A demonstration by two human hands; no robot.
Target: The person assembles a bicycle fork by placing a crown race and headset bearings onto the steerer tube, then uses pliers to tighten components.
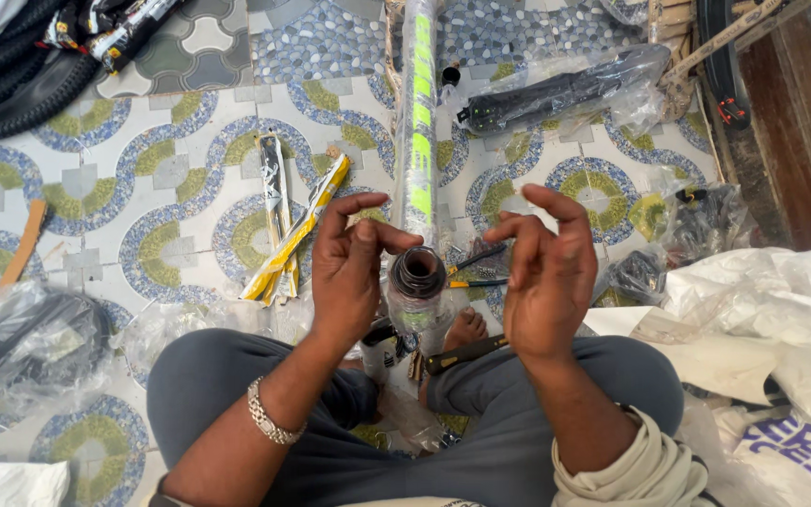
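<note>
The plastic-wrapped bicycle frame tube [419, 141] runs from the top edge down the tiled floor [180, 169] to the open black tube end [417, 272] between the person's crossed legs. The left hand [347, 272] and right hand [544, 277] flank that end without touching it, fingers loosely curled and holding nothing. Bare floor lies to the left; crumpled plastic bags [762, 310] crowd the right.

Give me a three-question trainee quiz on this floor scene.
1. True or false: the left hand grips the plastic-wrapped bicycle frame tube with neon-green lettering.
2. Which wrist wears the silver chain bracelet?
3. The black tyres lie: A) upper left, B) lower right.

Key: 1 false, both it and the right hand hover beside the tube's open end. 2 left. 3 A.
</note>
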